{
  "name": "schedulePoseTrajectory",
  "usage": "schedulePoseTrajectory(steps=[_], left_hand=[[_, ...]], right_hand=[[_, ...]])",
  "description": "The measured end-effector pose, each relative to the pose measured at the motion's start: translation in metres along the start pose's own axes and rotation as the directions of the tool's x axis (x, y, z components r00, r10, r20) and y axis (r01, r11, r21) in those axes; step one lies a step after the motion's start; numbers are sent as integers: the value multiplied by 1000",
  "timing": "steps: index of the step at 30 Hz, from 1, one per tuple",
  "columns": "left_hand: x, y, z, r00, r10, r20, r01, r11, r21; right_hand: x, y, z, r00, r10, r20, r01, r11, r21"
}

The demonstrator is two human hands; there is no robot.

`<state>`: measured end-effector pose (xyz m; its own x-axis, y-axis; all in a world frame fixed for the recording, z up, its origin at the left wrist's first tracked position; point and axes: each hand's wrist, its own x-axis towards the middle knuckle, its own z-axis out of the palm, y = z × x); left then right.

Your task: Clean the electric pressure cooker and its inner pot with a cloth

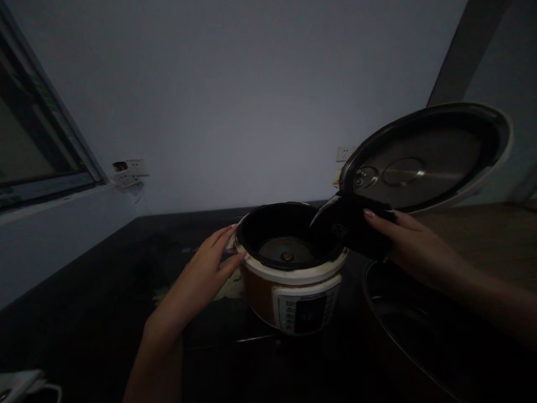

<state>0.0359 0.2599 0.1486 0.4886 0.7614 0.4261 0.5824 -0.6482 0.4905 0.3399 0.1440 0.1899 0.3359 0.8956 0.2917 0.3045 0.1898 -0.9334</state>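
An electric pressure cooker (pixel 260 291) stands on the dark countertop, its white rim and front control panel facing me. Inside the dark cavity, a round metal base with a small central knob shows; no inner pot sits there. My left hand (pixel 212 260) rests on the cooker's left rim and side handle, fingers spread. My right hand (pixel 398 232) grips a black cloth-like piece (pixel 352 224) with a faint pale marking, over the cooker's right rim; its exact kind is unclear. Behind that hand, the cooker's round lid (pixel 423 162) stands raised and tilted, metal underside showing.
A large dark pot (pixel 369 296) is at the lower right, close to the cooker. Wall sockets (pixel 136 167) are on the left, and another socket (pixel 344 153) is behind the lid. A pale object (pixel 19 385) lies at the lower left corner. The window (pixel 37 112) is at left.
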Motion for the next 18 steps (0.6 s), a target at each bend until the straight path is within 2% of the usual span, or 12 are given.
schedulePoseTrajectory(steps=[2,4,6,8,10,13,18], left_hand=[[0,-1,1,999,-17,27,17,1000,16],[1,-2,3,999,-27,42,26,999,41],[1,-3,5,998,-33,60,29,997,65],[2,-5,6,995,-39,89,33,997,74],[2,-8,8,992,-42,123,33,997,70],[2,-11,9,987,-29,157,20,998,57],[2,-10,9,981,-47,190,41,999,32]], right_hand=[[13,-1,7,991,-47,123,64,989,-135],[21,-4,15,938,-91,335,181,952,-248],[26,-10,23,826,-67,560,277,913,-299],[29,-15,31,702,19,712,326,880,-346],[32,-20,36,600,117,791,368,838,-403],[41,-27,39,481,214,850,391,816,-427],[62,-27,56,327,380,865,270,840,-471]])
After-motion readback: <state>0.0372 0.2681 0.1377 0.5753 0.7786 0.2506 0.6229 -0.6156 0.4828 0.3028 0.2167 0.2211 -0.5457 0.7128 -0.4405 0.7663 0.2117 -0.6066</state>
